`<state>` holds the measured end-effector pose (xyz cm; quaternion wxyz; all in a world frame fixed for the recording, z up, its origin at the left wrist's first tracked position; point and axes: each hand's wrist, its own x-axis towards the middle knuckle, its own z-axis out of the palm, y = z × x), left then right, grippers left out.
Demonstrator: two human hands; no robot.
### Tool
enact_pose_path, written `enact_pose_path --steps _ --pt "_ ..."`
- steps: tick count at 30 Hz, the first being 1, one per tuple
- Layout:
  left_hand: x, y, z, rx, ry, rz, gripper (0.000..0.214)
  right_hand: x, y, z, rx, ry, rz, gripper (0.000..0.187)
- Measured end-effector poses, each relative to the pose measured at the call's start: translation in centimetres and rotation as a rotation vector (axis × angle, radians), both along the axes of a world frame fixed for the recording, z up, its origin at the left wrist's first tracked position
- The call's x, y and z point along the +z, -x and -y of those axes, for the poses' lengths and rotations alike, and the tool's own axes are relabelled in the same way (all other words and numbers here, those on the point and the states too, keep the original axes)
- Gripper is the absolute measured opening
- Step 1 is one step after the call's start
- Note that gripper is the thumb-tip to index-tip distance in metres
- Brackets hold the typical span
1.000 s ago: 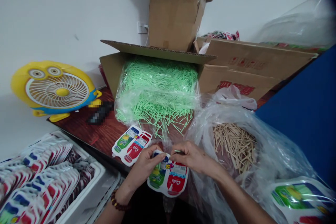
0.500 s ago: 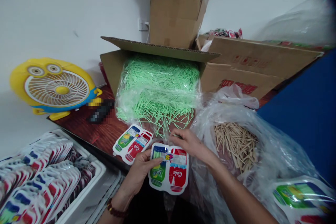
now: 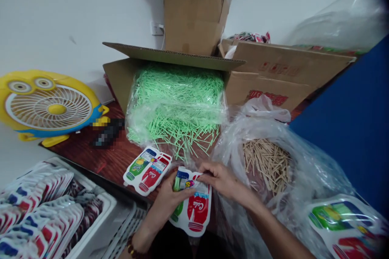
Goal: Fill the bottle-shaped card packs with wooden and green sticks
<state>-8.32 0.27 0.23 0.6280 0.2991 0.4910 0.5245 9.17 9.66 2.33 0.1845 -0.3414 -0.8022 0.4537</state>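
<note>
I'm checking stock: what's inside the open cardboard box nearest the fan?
Thin green sticks in clear plastic lie inside the cardboard box, some spilling out front. They cover its floor and back wall.

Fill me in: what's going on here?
A person's left hand holds a flat, white-edged pack printed with green and red drink designs, and the right hand is at its top edge, grip unclear. A matching pack lies on the dark reddish wooden table. Behind, thin green sticks in clear plastic spill from an open brown cardboard box, and tan sticks lie in a translucent plastic bag to the right. More packs stand in a white bin.
</note>
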Motion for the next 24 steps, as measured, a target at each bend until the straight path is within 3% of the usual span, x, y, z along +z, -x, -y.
enact_pose_path --steps 6,13,17,20,22,24 --pt "0.1 -2.1 -0.3 -0.028 0.047 -0.100 0.026 0.3 -1.7 1.4 -0.103 0.060 -0.092 0.011" --pt "-1.4 -4.1 -0.6 -0.150 0.059 -0.223 0.025 0.2 -5.4 3.4 -0.132 0.012 -0.090 0.018" --pt "-1.0 -6.3 -1.1 -0.252 0.044 -0.237 0.026 -0.3 -7.8 4.4 -0.148 -0.003 -0.085 0.029" --pt "-0.6 -7.6 -1.3 -0.324 0.044 -0.190 0.028 -0.8 -10.5 3.6 -0.166 0.027 -0.052 0.033" --pt "-0.5 -8.0 -1.3 -0.367 0.061 -0.165 0.029 -1.1 -12.9 1.8 -0.287 -0.024 0.072 0.032" --pt "-0.6 -8.2 -1.1 -0.395 0.078 -0.164 0.029 -1.3 -15.6 -1.0 -0.550 -0.175 0.336 0.030"
